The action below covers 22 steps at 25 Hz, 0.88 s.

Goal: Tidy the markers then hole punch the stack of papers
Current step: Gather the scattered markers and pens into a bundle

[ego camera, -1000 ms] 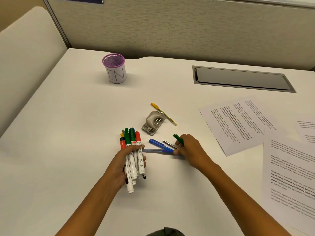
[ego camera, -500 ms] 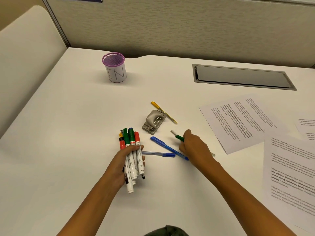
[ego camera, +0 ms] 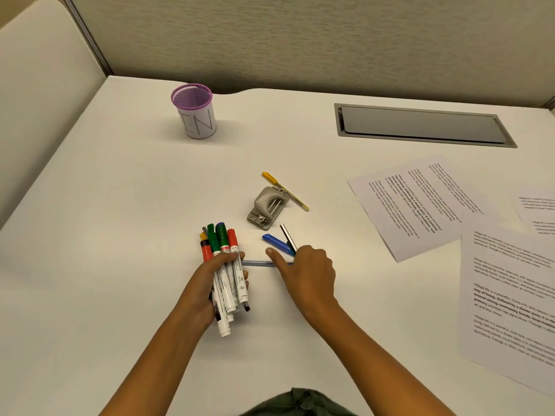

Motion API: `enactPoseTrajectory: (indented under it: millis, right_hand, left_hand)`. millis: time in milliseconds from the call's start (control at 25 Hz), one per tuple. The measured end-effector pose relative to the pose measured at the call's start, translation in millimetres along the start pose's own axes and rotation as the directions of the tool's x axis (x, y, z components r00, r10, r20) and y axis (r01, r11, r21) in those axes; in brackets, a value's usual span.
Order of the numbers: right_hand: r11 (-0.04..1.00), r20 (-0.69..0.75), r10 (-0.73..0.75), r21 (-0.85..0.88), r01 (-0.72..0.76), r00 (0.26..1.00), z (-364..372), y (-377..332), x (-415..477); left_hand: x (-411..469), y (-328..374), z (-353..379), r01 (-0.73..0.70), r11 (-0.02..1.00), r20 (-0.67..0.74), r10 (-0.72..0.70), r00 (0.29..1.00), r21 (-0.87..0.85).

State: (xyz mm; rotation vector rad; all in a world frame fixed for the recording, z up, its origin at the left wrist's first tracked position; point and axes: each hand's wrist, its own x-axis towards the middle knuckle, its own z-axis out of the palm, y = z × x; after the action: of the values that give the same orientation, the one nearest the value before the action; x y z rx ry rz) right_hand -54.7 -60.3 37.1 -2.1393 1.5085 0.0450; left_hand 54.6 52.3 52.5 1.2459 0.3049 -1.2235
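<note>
Right now your left hand (ego camera: 207,283) curls round the bunch of markers (ego camera: 223,241) just on your side of the hole punch (ego camera: 267,208), while your right hand (ego camera: 309,273) pinches a thin pen (ego camera: 286,234) (thumb stretched out). Likely light, stiff, slick barrels: take the blue pen (ego camera: 274,241) beside it mid-shaft.

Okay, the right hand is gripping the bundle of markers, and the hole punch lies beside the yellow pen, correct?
Wrong hand: the head view shows the left hand gripping the bundle of markers. The hole punch does lie beside the yellow pen.
</note>
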Motion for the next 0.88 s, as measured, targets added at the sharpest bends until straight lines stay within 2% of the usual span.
enactPoseTrajectory:
  millis: [240, 440, 640, 680, 720, 800, 840, 880]
  right_hand:
    - [0.991, 0.023, -0.064, -0.117, 0.066, 0.998, 3, -19, 14]
    - [0.998, 0.067, -0.018, -0.062, 0.022, 0.998, 3, -12, 6]
    - [0.995, 0.102, 0.096, -0.004, -0.096, 0.990, -15, 24, 3]
    - [0.997, 0.106, 0.081, -0.007, -0.081, 0.991, -19, 31, 5]
    - [0.999, 0.103, 0.026, -0.031, -0.023, 0.994, -24, 35, 7]
    - [0.964, 0.083, -0.197, -0.164, 0.209, 0.977, -33, 39, 15]
    - [0.899, 0.096, -0.346, -0.250, 0.359, 0.933, -37, 40, 21]
    - [0.799, 0.139, -0.494, -0.316, 0.511, 0.858, -42, 39, 29]
  left_hand:
    - [0, 2, -5, 0.007, 1.000, 0.008, -0.007, 1.000, -0.026]
    - [2, 0, -7, 0.014, 1.000, 0.030, -0.013, 0.999, -0.027]
    - [3, 1, -8, 0.023, 0.999, 0.041, -0.021, 0.999, -0.041]
    - [3, 0, -8, 0.023, 0.999, 0.042, -0.021, 0.999, -0.042]
    - [3, 0, -8, 0.022, 0.999, 0.043, -0.020, 0.999, -0.041]
    - [3, 1, -8, 0.015, 0.999, 0.042, -0.013, 0.999, -0.037]
    - [3, 1, -8, 0.012, 0.999, 0.040, -0.010, 0.999, -0.034]
    - [4, 1, -8, 0.010, 0.999, 0.038, -0.008, 0.999, -0.031]
